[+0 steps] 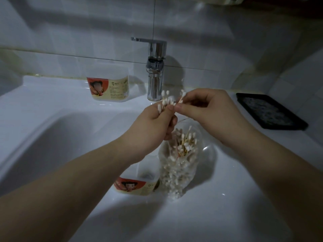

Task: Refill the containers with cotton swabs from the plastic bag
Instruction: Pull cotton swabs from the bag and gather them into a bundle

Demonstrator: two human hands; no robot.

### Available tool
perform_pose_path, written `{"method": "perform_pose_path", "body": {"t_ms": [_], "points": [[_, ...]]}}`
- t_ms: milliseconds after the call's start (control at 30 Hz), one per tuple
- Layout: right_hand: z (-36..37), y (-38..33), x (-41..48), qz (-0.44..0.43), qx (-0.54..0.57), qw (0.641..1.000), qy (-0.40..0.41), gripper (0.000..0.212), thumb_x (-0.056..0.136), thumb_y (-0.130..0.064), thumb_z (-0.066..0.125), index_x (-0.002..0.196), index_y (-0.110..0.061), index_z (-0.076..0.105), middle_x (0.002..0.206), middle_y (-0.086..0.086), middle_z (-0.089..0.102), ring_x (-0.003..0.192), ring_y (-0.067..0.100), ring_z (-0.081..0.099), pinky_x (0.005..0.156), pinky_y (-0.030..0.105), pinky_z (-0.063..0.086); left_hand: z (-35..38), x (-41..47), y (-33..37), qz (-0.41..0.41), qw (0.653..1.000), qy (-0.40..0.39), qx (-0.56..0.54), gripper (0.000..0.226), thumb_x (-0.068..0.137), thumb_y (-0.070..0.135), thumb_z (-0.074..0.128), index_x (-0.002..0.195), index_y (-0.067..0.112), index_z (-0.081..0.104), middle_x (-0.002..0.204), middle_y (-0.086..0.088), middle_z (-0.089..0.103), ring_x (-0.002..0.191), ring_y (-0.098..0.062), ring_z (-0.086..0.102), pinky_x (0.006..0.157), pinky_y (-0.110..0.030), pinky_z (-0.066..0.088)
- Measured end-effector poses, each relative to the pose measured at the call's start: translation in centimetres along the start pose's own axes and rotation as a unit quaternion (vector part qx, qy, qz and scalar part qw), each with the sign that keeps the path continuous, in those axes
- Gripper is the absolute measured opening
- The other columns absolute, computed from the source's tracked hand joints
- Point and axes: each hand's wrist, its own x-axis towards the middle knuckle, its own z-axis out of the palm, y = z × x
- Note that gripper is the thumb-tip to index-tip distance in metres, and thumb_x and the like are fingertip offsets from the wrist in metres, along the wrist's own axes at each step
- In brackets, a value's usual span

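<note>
Dim bathroom sink surface point(227, 180): left hand point(157, 117) grips a swab bunch point(165, 100), right hand point(206, 109) fingers point(180, 107) pinch a few. Bag point(178, 165) still full, front-edge container point(132, 185) looks empty, so early days.

The faucet point(156, 72) is bright polished metal. The sink point(52, 137) and wall tiles point(87, 32) are smooth, glossy white. The plastic bag point(176, 172) is clear, crinkled film; the cotton swabs point(183, 142) have fluffy tips on pale wood-like sticks. The black tray point(269, 112) looks matt, its inset rough.
</note>
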Motion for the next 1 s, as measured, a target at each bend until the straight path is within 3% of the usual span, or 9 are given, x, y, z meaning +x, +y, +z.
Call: {"method": "perform_pose_path", "body": {"t_ms": [100,167,300,467,633,700,767,867,1000], "points": [[-0.1,0.0,0.0,-0.03,-0.03,0.999,0.026,0.027,0.082,-0.021,0.084,0.106,-0.027,0.074,0.086,0.002,0.075,0.082,0.01,0.071,0.08,0.021,0.055,-0.1,0.3,0.0,-0.012,1.0,-0.009,-0.024,0.023,0.11,0.021,0.039,0.091,0.015,0.05,0.064,0.003,0.04,0.055,-0.011,0.034,0.054,-0.026,0.032],[0.0,0.0,0.0,-0.043,-0.049,0.997,0.034,0.028,0.085,-0.02,0.082,0.11,-0.028,0.076,0.086,-0.006,0.075,0.084,0.006,0.071,0.08,0.022,0.055,-0.1,0.3,0.0,-0.016,0.999,-0.021,-0.027,0.022,0.11,0.02,0.039,0.095,0.013,0.053,0.064,0.004,0.037,0.054,-0.011,0.032,0.052,-0.025,0.03],[0.0,0.1,-0.1,-0.043,-0.081,0.995,0.026,0.021,0.088,-0.023,0.079,0.108,-0.03,0.08,0.092,-0.015,0.078,0.09,0.002,0.073,0.086,0.033,0.06,-0.1,0.0,0.0,0.003,0.999,-0.038,0.001,0.023,0.11,0.025,0.042,0.103,0.01,0.059,0.065,0.001,0.039,0.055,-0.014,0.035,0.051,-0.025,0.032],[-0.2,-0.1,-0.4,-0.057,-0.135,0.989,-0.034,0.022,0.095,-0.023,0.071,0.106,-0.041,0.078,0.099,-0.028,0.075,0.095,-0.009,0.069,0.088,0.02,0.054,-0.2,0.0,-0.2,0.006,0.999,-0.014,0.049,0.033,0.109,0.028,0.044,0.102,0.001,0.06,0.069,-0.003,0.053,0.055,-0.016,0.047,0.054,-0.028,0.041],[-1.7,-0.8,-0.4,-0.065,-0.172,0.981,-0.058,0.02,0.092,-0.023,0.067,0.097,-0.04,0.077,0.083,-0.012,0.076,0.08,0.006,0.071,0.079,0.034,0.058,-0.5,0.0,0.3,-0.015,0.999,0.037,-0.018,0.028,0.108,0.037,0.043,0.089,0.019,0.05,0.06,0.008,0.042,0.046,-0.008,0.034,0.044,-0.022,0.028],[-2.1,-1.3,-0.7,-0.048,-0.237,0.959,-0.149,0.014,0.086,-0.04,0.066,0.094,-0.039,0.077,0.08,-0.016,0.074,0.074,0.005,0.069,0.073,0.032,0.056,-0.7,0.1,0.4,-0.003,0.998,0.058,-0.013,0.035,0.106,0.044,0.045,0.08,0.021,0.04,0.055,0.012,0.036,0.043,-0.007,0.03,0.042,-0.022,0.025],[-1.9,-1.6,-1.0,-0.031,-0.294,0.929,-0.221,0.039,0.075,-0.065,0.061,0.102,-0.042,0.076,0.086,-0.023,0.071,0.076,0.0,0.066,0.072,0.028,0.054,-0.7,0.2,0.5,0.006,0.998,0.066,-0.019,0.039,0.106,0.044,0.046,0.077,0.022,0.034,0.053,0.011,0.032,0.042,-0.008,0.028,0.041,-0.022,0.025],[-1.3,-1.6,-1.2,-0.036,-0.319,0.91,-0.262,0.056,0.068,-0.074,0.061,0.111,-0.041,0.075,0.092,-0.023,0.066,0.081,0.0,0.063,0.078,0.028,0.053,-0.7,0.1,0.5,0.02,0.997,0.073,-0.016,0.035,0.105,0.043,0.049,0.082,0.018,0.043,0.052,0.004,0.043,0.044,-0.012,0.04,0.041,-0.021,0.031],[-1.3,-1.5,-1.2,-0.044,-0.292,0.92,-0.258,0.024,0.072,-0.056,0.075,0.093,-0.044,0.074,0.084,-0.02,0.068,0.077,0.001,0.063,0.071,0.023,0.049,-0.5,-0.2,0.5,0.018,0.997,0.075,-0.003,0.031,0.105,0.043,0.049,0.099,0.013,0.055,0.056,0.003,0.061,0.05,-0.015,0.061,0.041,-0.019,0.036]]}}
